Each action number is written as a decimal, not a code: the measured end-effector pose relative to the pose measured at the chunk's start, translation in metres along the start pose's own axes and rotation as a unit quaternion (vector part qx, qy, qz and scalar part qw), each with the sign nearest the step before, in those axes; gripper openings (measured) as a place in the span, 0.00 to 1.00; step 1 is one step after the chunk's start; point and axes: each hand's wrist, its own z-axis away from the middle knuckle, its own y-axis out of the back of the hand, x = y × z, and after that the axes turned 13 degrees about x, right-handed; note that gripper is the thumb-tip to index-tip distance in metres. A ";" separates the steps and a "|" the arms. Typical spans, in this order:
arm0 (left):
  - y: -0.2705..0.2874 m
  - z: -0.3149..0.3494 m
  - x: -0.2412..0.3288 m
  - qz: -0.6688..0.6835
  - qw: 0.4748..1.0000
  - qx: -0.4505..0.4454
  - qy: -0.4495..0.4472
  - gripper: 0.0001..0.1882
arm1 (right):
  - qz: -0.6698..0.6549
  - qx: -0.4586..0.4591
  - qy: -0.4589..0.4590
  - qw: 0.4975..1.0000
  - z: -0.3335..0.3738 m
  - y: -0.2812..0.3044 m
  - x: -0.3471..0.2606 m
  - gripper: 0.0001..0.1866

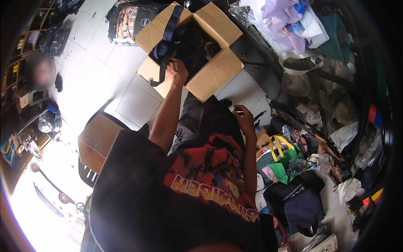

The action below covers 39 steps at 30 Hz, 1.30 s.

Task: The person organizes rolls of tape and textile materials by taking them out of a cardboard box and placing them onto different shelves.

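An open cardboard box (216,69) stands ahead of me with its flaps folded out. Dark things lie inside it, too shadowed to make out. A navy webbing strap (170,26) runs over the far left flap, forms a coil near the left corner and drops over the near left flap. My left hand (178,72) is at that corner, its fingers curled closed on the strap beside the coil. Nothing is in my right hand (244,117), which hovers by my right leg with its fingers bent and apart.
A chair (87,173) bearing another cardboard box (100,140) stands to my left. On the right are a green bag with yellow handles (282,161), a dark navy bag (300,203) and heaped plastic. A packed black bag (128,25) lies beyond. A person (40,71) is at far left.
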 end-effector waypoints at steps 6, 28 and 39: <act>0.023 -0.015 -0.007 0.332 0.943 0.007 0.021 0.29 | -0.012 0.001 -0.014 1.000 0.003 0.000 0.000 0.19; -0.038 0.021 -0.003 -0.092 0.959 -0.104 -0.248 0.15 | 0.014 -0.041 -0.044 0.998 0.005 0.000 0.009 0.20; -0.055 0.001 -0.020 -0.080 0.864 -0.258 -0.425 0.09 | -0.118 -0.116 0.103 0.981 0.024 0.025 -0.160 0.15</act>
